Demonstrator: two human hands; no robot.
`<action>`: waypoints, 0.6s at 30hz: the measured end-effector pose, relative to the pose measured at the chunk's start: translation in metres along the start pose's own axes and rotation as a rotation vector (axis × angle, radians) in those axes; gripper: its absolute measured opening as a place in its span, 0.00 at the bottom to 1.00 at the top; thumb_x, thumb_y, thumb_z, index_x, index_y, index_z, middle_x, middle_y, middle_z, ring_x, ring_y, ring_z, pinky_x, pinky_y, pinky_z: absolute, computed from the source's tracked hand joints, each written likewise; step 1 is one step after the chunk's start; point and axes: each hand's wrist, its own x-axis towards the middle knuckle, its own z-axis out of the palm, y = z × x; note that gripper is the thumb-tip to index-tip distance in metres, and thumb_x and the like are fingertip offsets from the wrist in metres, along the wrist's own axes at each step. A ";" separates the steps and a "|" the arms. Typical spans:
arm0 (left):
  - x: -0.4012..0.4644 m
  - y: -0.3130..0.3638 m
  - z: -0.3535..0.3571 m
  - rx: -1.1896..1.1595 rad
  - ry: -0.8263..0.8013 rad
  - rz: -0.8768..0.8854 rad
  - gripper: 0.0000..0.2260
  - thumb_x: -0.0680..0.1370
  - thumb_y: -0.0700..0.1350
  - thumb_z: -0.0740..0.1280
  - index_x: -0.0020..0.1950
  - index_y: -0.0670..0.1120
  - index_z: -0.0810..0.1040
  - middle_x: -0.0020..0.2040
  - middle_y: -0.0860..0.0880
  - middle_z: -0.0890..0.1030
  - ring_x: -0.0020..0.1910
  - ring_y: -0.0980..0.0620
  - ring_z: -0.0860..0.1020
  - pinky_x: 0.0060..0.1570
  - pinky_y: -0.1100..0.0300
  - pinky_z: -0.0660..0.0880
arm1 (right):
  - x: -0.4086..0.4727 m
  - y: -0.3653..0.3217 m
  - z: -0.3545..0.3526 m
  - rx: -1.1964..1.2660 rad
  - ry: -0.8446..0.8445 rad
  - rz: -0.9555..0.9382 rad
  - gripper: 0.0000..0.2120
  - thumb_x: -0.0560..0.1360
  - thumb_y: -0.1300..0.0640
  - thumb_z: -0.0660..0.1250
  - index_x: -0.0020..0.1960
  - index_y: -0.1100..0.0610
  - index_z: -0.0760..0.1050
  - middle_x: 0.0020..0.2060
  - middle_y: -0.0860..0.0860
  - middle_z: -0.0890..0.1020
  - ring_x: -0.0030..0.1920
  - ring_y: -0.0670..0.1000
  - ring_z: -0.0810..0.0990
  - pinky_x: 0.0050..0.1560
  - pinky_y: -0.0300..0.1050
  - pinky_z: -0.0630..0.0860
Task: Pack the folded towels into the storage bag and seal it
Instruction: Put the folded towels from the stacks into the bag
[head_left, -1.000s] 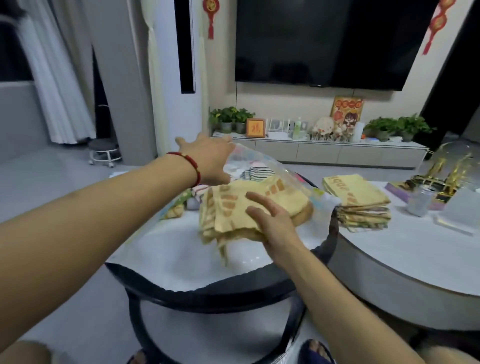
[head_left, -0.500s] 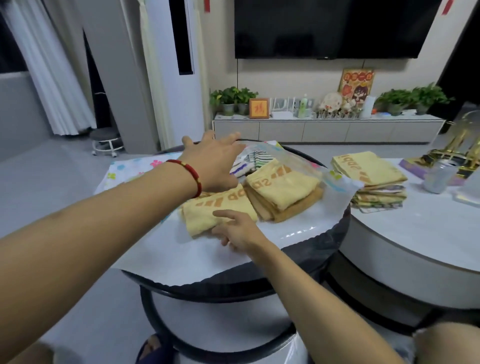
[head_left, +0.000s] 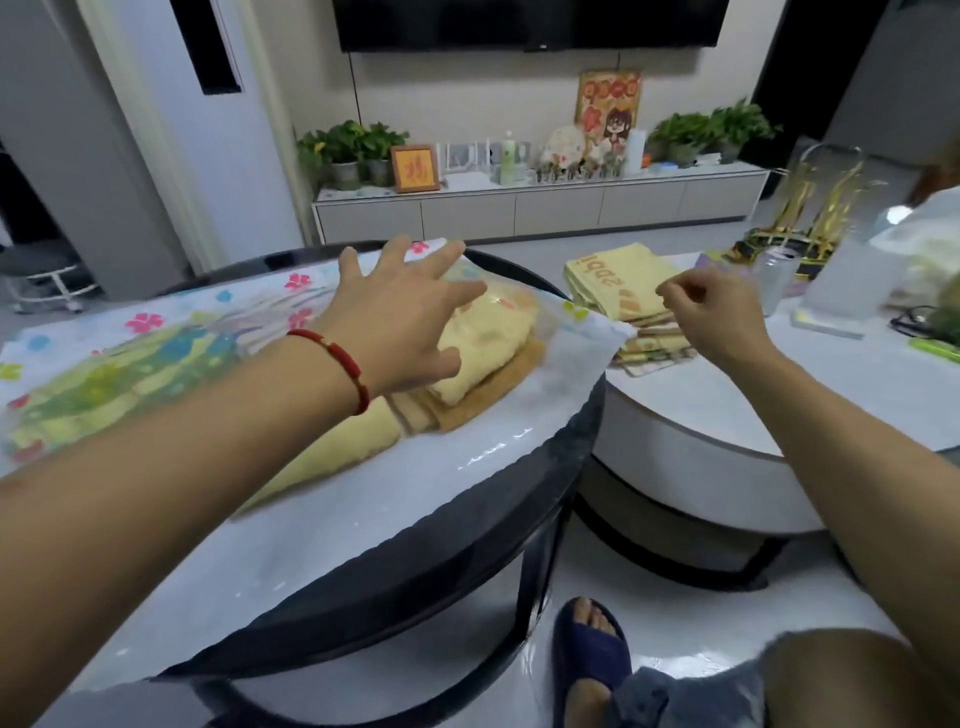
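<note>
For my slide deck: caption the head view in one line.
Left hand spread on yellow towels in the storage bag; right hand reaches toward the remaining stack.

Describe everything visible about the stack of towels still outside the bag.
The stack of folded towels sits on the white table, right of the storage bag. The top towel is yellow terry with orange lettering; thinner patterned layers show beneath, edges slightly fanned. The right hand hovers at its right side, fingers curled; contact is unclear.

Home living room: television (head_left: 524, 23), houseplants (head_left: 348, 145)
</note>
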 end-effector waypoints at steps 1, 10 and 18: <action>0.006 0.000 0.001 -0.012 0.005 -0.002 0.32 0.72 0.58 0.68 0.75 0.63 0.62 0.81 0.52 0.53 0.77 0.38 0.55 0.67 0.26 0.58 | 0.019 0.013 0.005 -0.075 -0.016 -0.013 0.12 0.80 0.57 0.66 0.56 0.61 0.86 0.52 0.59 0.88 0.53 0.59 0.84 0.50 0.47 0.75; 0.047 0.007 0.010 -0.138 0.014 -0.013 0.31 0.72 0.60 0.67 0.74 0.64 0.63 0.80 0.53 0.56 0.77 0.41 0.56 0.67 0.31 0.64 | 0.137 0.073 0.066 -0.384 -0.261 0.240 0.29 0.80 0.44 0.69 0.74 0.59 0.70 0.69 0.65 0.77 0.69 0.68 0.74 0.69 0.62 0.72; 0.047 0.007 0.011 -0.143 0.017 -0.020 0.29 0.73 0.58 0.66 0.74 0.63 0.65 0.80 0.54 0.57 0.76 0.41 0.56 0.66 0.33 0.65 | 0.154 0.062 0.051 -0.102 -0.278 0.318 0.28 0.74 0.66 0.75 0.70 0.53 0.70 0.52 0.58 0.75 0.50 0.61 0.76 0.46 0.56 0.79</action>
